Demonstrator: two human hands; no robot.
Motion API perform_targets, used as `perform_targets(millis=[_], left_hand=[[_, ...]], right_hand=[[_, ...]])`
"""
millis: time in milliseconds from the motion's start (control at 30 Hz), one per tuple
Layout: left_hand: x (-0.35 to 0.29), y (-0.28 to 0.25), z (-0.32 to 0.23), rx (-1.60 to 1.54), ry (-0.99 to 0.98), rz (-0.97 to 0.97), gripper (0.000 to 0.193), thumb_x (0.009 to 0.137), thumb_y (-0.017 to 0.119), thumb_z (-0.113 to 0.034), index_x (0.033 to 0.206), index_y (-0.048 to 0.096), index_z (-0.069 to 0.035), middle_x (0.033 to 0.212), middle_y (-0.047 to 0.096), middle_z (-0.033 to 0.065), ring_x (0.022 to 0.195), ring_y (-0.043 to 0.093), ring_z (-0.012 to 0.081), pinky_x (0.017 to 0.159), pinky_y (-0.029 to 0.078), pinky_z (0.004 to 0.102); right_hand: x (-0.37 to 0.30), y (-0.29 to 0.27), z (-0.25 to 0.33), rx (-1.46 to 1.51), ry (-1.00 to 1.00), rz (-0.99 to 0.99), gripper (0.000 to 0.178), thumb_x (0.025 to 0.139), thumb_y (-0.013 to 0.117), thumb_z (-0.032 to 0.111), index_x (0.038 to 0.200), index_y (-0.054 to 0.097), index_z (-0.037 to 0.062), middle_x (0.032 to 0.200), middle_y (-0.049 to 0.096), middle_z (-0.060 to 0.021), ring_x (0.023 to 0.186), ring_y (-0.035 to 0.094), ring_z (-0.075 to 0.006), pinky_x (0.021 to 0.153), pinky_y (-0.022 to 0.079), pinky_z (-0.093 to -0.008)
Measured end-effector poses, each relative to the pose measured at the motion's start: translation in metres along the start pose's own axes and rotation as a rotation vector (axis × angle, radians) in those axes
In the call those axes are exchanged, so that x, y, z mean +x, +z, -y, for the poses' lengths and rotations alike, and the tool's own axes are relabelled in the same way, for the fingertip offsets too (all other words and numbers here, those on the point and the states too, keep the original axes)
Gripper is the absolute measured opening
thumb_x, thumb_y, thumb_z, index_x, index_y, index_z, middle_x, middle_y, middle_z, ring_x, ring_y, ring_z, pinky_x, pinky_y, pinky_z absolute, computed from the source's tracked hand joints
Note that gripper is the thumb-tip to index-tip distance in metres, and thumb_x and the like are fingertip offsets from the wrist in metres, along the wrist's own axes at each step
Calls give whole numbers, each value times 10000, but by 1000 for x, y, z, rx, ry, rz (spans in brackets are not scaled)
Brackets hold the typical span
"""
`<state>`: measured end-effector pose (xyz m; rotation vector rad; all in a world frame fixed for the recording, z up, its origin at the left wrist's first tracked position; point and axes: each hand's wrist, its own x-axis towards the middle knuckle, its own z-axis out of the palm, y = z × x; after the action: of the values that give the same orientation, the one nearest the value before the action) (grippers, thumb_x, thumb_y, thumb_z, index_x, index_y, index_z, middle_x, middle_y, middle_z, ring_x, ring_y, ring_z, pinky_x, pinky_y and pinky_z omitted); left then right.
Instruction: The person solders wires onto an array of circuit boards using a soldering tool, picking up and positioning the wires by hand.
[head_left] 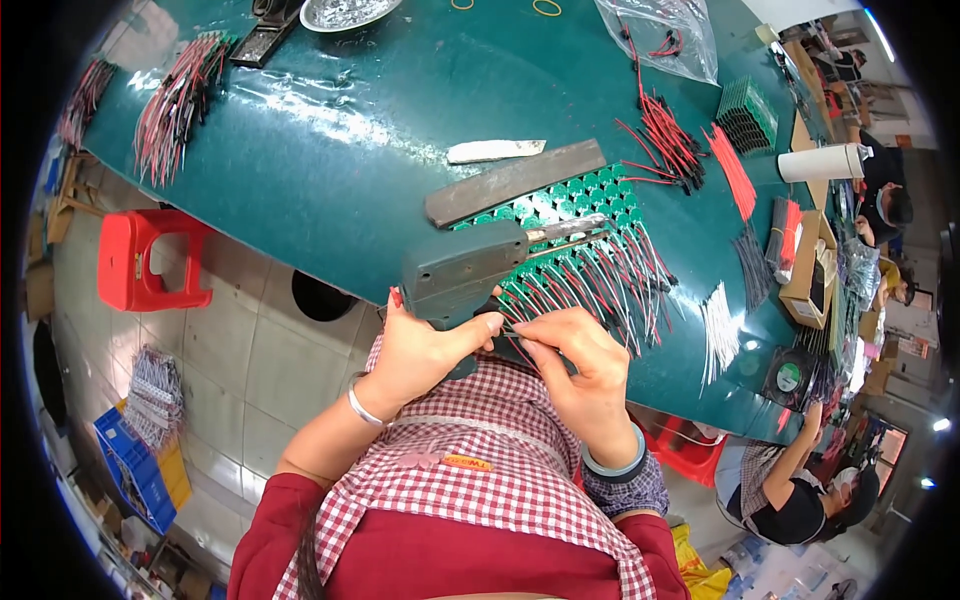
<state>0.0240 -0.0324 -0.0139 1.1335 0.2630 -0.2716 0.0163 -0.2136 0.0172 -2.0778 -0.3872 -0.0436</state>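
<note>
My left hand (415, 352) is closed around the handle of a dark grey soldering gun (455, 272), its tip reaching over the green circuit board panel (612, 190). My right hand (585, 375) pinches a thin wire (514, 335) close to my left thumb; its far end is hidden by the fingers. Red, white and dark wires (595, 290) stick out in a row from the panel's near side toward me. A dark flat bar (520, 183) lies across the far side of the panel.
Beyond the bar is a whitish strip (495, 151). To the right lie red wires (670, 140), red tubes (730, 170), white wires (718, 335), stacked green boards (747, 115) and a small fan (790, 376). Wire bundles (185, 110) rest far left. A co-worker (800, 490) sits at right.
</note>
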Motion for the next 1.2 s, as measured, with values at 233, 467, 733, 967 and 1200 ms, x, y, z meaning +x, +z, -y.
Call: perform_targets(millis=[233,467,733,967,1200], left_hand=[[3,-1,0,32,-5,15,216,815,761,-14,1011,673,15,829,703,47,654,656,99,588,543,237],[-12,-13,-15,40,24,-145,258,822,785,-42,1050,680,17,858,701,37,646,620,82,585,529,238],[-52,-55,-16,456,110,-170,279,794,814,-71,1041,711,9,913,729,50,775,655,98,688,536,265],[-64,-65,-23,766,257,-56,255,757,771,-10,1002,705,21,878,700,103,705,680,182,637,525,278],[-66,-64,-28,868,306,-14,215,728,759,25,931,688,29,863,692,117,705,694,221,636,538,301]], right_hand=[[0,5,-2,-15,-35,19,253,742,711,-123,967,702,-8,881,673,-126,792,668,-252,667,534,-332],[0,25,-21,-327,-131,-201,323,699,723,-135,997,691,-13,790,594,-99,691,587,-256,606,481,-351],[-3,36,-31,-469,-135,-222,311,701,734,-117,995,691,-25,802,587,-104,698,586,-256,578,482,-358],[-4,38,-31,-486,-144,-195,297,712,731,-90,995,692,-9,809,586,-99,701,584,-255,584,487,-357],[-5,40,-31,-523,-150,-179,276,734,721,-67,1003,689,-12,821,589,-99,722,588,-254,587,486,-360]])
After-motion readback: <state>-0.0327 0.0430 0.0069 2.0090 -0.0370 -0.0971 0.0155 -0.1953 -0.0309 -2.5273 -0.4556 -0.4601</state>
